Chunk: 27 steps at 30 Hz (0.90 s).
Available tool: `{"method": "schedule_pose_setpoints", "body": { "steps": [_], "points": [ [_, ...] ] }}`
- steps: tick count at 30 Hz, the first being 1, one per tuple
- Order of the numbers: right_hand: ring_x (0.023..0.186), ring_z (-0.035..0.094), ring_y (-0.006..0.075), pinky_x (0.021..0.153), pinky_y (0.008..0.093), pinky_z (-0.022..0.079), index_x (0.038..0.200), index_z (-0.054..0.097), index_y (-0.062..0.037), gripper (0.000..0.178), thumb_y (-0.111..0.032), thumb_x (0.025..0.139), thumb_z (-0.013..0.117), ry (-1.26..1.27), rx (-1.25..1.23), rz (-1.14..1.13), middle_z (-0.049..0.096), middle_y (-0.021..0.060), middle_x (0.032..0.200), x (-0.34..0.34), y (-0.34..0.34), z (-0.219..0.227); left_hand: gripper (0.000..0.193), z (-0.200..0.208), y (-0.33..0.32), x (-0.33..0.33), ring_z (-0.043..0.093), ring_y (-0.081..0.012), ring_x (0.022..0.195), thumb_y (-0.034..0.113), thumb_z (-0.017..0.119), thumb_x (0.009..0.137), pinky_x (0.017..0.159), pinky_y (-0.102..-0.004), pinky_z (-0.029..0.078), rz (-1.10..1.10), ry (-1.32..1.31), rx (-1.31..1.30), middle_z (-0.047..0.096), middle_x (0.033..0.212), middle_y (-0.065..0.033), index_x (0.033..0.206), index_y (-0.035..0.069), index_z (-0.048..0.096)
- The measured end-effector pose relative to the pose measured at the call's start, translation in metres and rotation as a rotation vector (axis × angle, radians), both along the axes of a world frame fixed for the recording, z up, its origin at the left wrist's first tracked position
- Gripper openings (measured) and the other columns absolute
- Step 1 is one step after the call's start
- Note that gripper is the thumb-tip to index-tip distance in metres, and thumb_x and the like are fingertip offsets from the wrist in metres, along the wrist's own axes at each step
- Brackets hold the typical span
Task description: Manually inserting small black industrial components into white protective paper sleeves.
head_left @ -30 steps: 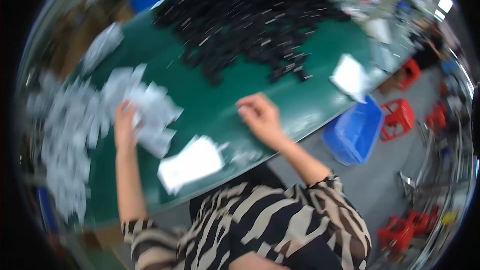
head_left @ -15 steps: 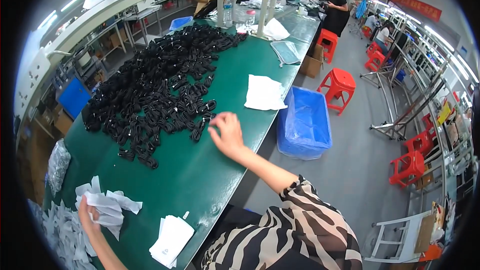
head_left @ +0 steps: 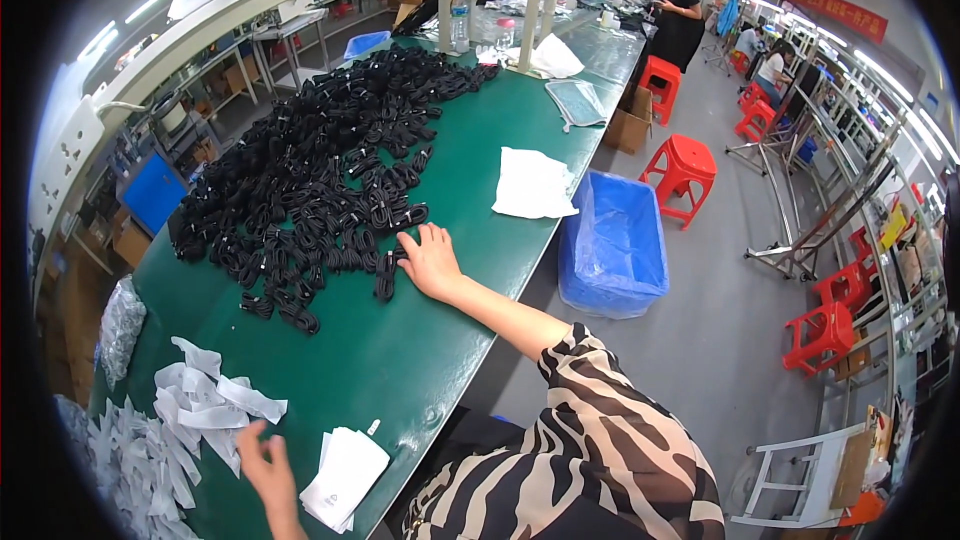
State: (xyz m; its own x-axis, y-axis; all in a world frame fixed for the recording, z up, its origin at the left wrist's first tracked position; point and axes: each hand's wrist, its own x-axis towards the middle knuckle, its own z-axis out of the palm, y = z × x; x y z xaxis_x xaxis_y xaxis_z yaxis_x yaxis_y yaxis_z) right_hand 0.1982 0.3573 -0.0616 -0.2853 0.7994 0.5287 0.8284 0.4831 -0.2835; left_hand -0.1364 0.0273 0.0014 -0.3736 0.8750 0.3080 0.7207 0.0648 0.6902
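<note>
A large heap of coiled black cables (head_left: 300, 170) covers the far left part of the green table. My right hand (head_left: 432, 262) reaches to the heap's near right edge, fingers apart, beside a single coiled cable (head_left: 385, 275). Whether the fingertips touch a cable is hard to make out. Lower down, my left hand (head_left: 266, 470) is open with thumb and fingers spread. It is between a loose pile of white, thin strips (head_left: 205, 400) and a stack of white cards (head_left: 345, 480). Nothing is in its fingers.
A white packet (head_left: 533, 183) lies at the green table's (head_left: 400, 370) right edge, above a blue lined bin (head_left: 612, 245). More white pieces (head_left: 140, 460) lie at lower left, below a clear plastic bundle (head_left: 121, 328). Red stools (head_left: 680, 175) stand along the aisle; a co-worker (head_left: 672, 15) stands farther off.
My left hand has let go of the white strips and moved right, toward the cards. My right hand has moved left and slightly down, closer to the cables.
</note>
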Motion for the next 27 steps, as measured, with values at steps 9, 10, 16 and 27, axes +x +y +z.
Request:
{"method": "schedule_pose_setpoints", "body": {
  "steps": [9,10,16,27],
  "points": [
    [0.102,0.050,0.0334,0.084,0.0431,0.044,0.119,0.059,-0.0037,0.050,-0.022,0.077,0.078,0.110,-0.026,0.207,0.053,0.0134,0.102,-0.005,-0.047,0.008,0.098,0.016,-0.049,0.085,0.047,-0.0407,0.123,0.011,0.092,0.049,0.104,-0.0473,0.041,-0.233,0.299,-0.245,0.048,0.136,-0.0217,0.136,0.003,0.048],
    [0.102,0.050,0.0334,0.084,0.0431,0.044,0.119,0.059,-0.0037,0.050,-0.022,0.077,0.078,0.113,-0.028,0.216,0.053,0.0134,0.102,-0.005,-0.052,0.009,0.107,0.013,-0.052,0.089,0.046,-0.0418,0.124,0.014,0.094,0.045,0.106,-0.0484,0.039,-0.223,0.302,-0.302,0.046,0.139,-0.0233,0.140,0.002,0.045],
    [0.087,0.061,0.0264,0.074,0.0394,0.052,0.115,0.057,-0.0030,0.047,-0.022,0.078,0.079,0.521,-0.220,0.413,0.057,0.0122,0.096,-0.006,-0.084,0.031,0.099,0.005,-0.054,0.092,0.048,-0.0400,0.120,0.010,0.091,0.050,0.101,-0.0463,0.042,-0.256,0.363,-0.240,0.052,0.132,-0.0194,0.138,0.001,0.047],
    [0.087,0.067,0.0349,0.074,0.0455,0.055,0.113,0.057,-0.0091,0.036,-0.021,0.081,0.072,0.145,-0.351,0.473,0.062,0.0145,0.102,0.013,-0.134,0.032,0.088,0.016,-0.076,0.095,0.047,-0.0410,0.128,0.006,0.087,0.053,0.110,-0.0463,0.039,-0.097,0.296,-0.202,0.052,0.136,-0.0205,0.133,-0.001,0.051]
  ]
}}
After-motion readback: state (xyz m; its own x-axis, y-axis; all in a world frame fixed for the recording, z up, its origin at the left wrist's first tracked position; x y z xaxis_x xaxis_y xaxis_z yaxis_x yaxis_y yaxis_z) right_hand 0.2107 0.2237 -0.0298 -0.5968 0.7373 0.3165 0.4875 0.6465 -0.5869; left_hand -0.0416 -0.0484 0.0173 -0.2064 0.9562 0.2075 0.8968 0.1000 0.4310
